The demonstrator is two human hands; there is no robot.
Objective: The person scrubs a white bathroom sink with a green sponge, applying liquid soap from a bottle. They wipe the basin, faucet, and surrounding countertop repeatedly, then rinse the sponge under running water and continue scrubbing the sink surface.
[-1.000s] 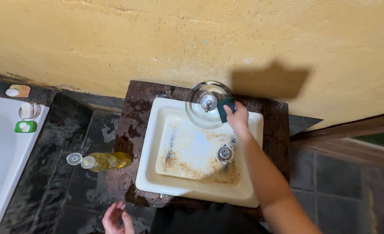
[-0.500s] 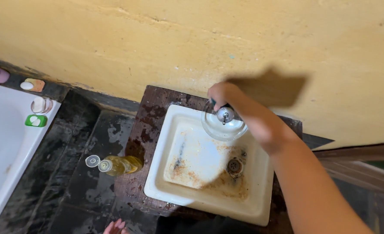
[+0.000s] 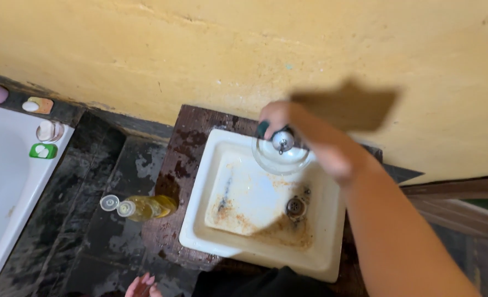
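1. Green scrub sponge (image 3: 262,129) sits at the back rim of the sink, left of the tap, mostly hidden under the right hand (image 3: 277,116); only a dark green corner shows.
2. Right hand is closed around the sponge, fingers curled over it, pressed near the wall edge.
3. Sponge axis: cannot tell for sure. The visible end points down-left toward the basin, so the long axis probably runs from the wall toward the sink.
4. Round glass tap fitting (image 3: 282,151) with a metal knob (image 3: 282,142) is just beside the hand, touching or nearly so.
5. Risk: the forearm crosses right over the glass piece, so a hard sideways scrub could knock it.
6. Risk: wet dark wood surround (image 3: 184,144) could let the sponge slip into the stained white sink (image 3: 211,165).
7. Left hand (image 3: 140,286) is at the bottom edge, fingers loose and apart, holding nothing.
8. Open yellow liquid bottle (image 3: 145,208) lies on its side left of the sink, cap end (image 3: 110,202) pointing left; it could leak.
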